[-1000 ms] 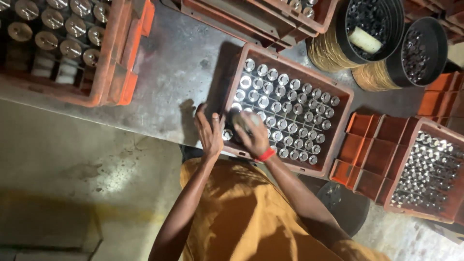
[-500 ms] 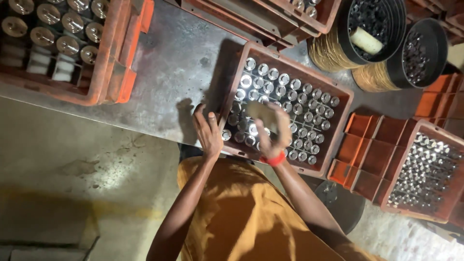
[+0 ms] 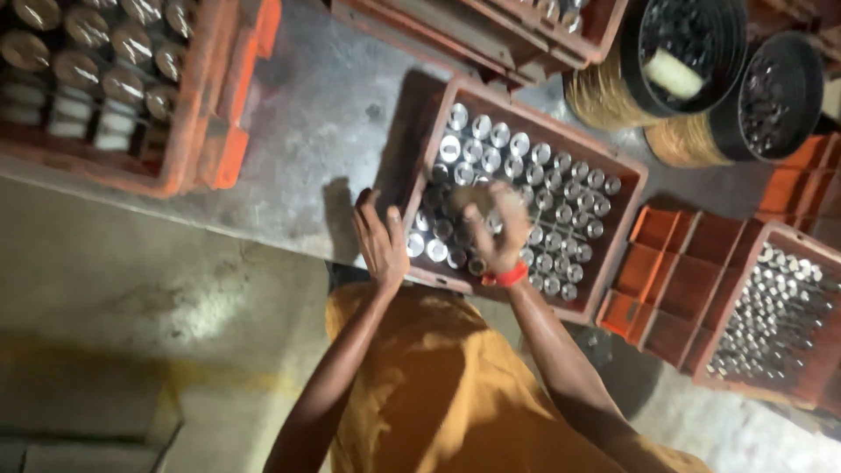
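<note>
Both hands, left (image 3: 379, 245) and right (image 3: 498, 229), hover over an orange crate (image 3: 632, 188) of metal cans (image 3: 561, 188).

Dim, warm light – glare on metal tops, moving fingers (image 3: 491, 206) blurred.

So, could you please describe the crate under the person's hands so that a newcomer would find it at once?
Start from the grey metal table; the reddish-brown plastic crate of shiny round metal cans sits at its near edge, tilted. The left hand rests at its near corner and the right hand hovers over the cans. Unlike the empty orange divided crate beside it, it is nearly full.
</note>
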A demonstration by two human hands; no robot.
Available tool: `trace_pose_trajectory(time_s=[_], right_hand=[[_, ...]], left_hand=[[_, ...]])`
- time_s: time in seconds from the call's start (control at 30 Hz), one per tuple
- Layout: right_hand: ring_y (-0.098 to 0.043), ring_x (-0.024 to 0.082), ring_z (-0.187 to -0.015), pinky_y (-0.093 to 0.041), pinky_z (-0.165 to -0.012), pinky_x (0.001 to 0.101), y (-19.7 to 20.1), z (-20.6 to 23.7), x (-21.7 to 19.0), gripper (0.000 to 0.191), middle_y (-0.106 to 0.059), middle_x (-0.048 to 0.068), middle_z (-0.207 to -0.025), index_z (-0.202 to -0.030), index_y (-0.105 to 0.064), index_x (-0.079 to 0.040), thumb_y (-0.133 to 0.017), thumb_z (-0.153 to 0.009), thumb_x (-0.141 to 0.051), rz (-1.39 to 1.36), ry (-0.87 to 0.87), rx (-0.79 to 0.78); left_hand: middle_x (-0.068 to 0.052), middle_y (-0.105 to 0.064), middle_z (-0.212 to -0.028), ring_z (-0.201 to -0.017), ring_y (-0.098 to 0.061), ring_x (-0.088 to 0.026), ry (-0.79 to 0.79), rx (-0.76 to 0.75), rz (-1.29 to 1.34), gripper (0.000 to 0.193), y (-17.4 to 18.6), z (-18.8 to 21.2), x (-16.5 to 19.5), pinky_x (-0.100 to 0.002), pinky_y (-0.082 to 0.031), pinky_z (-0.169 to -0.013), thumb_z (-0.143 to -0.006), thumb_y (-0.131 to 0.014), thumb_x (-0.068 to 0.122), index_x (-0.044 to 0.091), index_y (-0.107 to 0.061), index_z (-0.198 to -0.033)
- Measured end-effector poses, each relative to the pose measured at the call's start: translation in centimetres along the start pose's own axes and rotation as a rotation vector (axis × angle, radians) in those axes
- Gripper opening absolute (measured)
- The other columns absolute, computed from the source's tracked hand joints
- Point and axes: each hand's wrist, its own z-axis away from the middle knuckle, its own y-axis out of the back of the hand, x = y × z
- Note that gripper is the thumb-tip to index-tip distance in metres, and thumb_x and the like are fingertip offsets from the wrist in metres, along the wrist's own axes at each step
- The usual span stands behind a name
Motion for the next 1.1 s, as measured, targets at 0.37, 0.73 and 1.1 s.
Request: trace_pose_trajectory(time_s=[0.37,0.73,1.1], right_hand=[[-0.07,0.021,-0.103,-0.058,-0.086,0.0366,0.5,-5.3,0.1,0.033,-0.069,0.009,-0.115,-0.132,-0.065,-0.011,-0.074,-0.101,-0.016,0.105,-0.3,0.119],[-0.069,0.021,-0.102,-0.059,-0.086,0.0361,1.2,-3.4,3.0,0.038,-0.071,0.011,-0.115,-0.134,-0.063,-0.009,-0.074,-0.099,-0.016,0.19,-0.075,0.108],[-0.067,0.022,-0.097,-0.055,-0.085,0.0363,1.0,-6.4,4.8,0.051,-0.072,0.016,-0.117,-0.139,-0.063,-0.001,-0.08,-0.093,-0.016,0.264,-0.179,0.017]], left_hand=[[-0.03,-0.053,-0.133,-0.123,-0.051,-0.047,0.0,-0.05,0.021,0.056,0.1,-0.4,-0.2,-0.056,-0.04,-0.103,-0.112,-0.04,0.044,-0.004,-0.049,-0.139],[-0.029,-0.053,-0.135,-0.124,-0.051,-0.047,-0.001,-0.052,-0.002,0.059,-0.1,-0.4,-0.5,-0.056,-0.04,-0.104,-0.111,-0.04,0.047,-0.004,-0.049,-0.138],[-0.03,-0.054,-0.133,-0.124,-0.052,-0.047,0.004,-0.073,-0.019,0.059,-0.3,-0.3,-1.1,-0.056,-0.041,-0.103,-0.111,-0.04,0.047,-0.004,-0.049,-0.139]])
